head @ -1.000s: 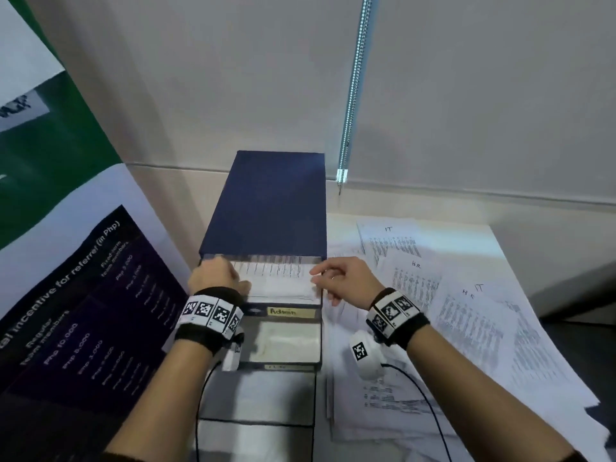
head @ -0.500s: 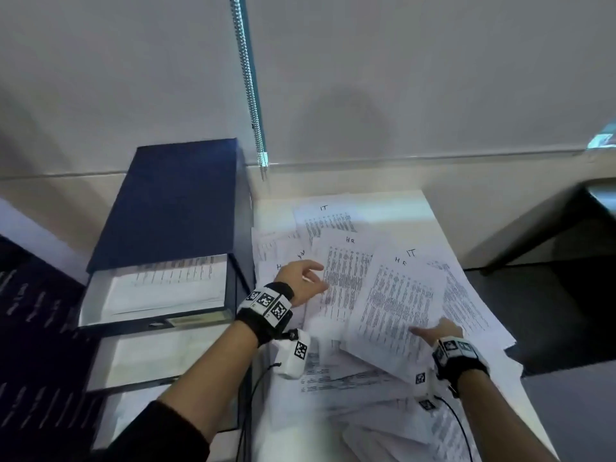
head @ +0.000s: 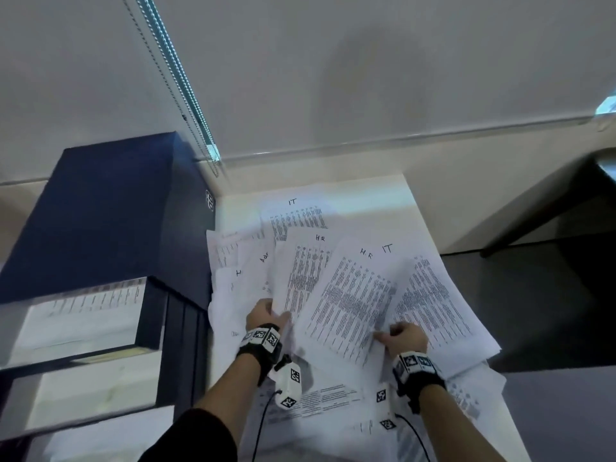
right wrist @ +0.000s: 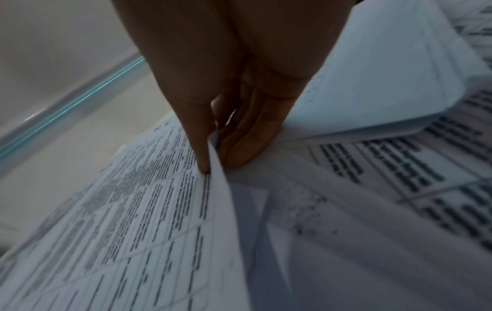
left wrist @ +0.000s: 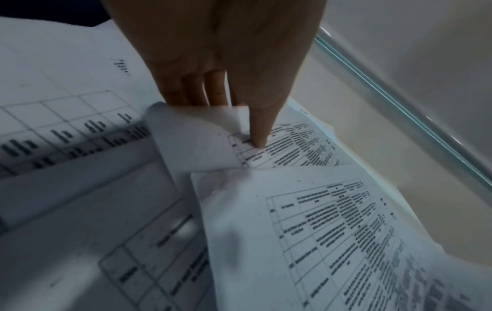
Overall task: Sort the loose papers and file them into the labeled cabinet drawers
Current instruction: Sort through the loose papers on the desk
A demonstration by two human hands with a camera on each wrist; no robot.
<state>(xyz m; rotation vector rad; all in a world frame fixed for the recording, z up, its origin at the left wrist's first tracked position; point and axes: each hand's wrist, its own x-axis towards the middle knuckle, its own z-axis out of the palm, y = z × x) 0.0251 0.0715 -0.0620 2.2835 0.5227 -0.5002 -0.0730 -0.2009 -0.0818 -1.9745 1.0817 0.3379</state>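
Note:
Loose printed papers (head: pixel 420 295) marked HR, IT and Admin lie spread over a white table (head: pixel 393 188). My left hand (head: pixel 266 315) pinches the lower edge of a sheet marked HR (head: pixel 300 271), thumb on top (left wrist: pixel 255 130) and fingers under the curled corner. My right hand (head: pixel 400 338) pinches the lower corner of another sheet marked HR (head: pixel 350 298); in the right wrist view the thumb (right wrist: pixel 202 155) presses on top of that sheet (right wrist: pixel 138 200) and the fingers lie beneath it. The dark blue cabinet (head: pixel 110 208) stands at the left with its top drawer (head: pixel 76 311) pulled out, papers inside.
Below the top drawer two more drawers (head: pixel 86 391) stand pulled out with white sheets in them. A bead chain (head: pixel 173 68) hangs along the wall behind the cabinet. Dark floor (head: pixel 550 311) lies past the table's right edge.
Both hands left the top drawer and swung right to the paper pile. From half a second ago, each hand closed onto the edge of an HR sheet.

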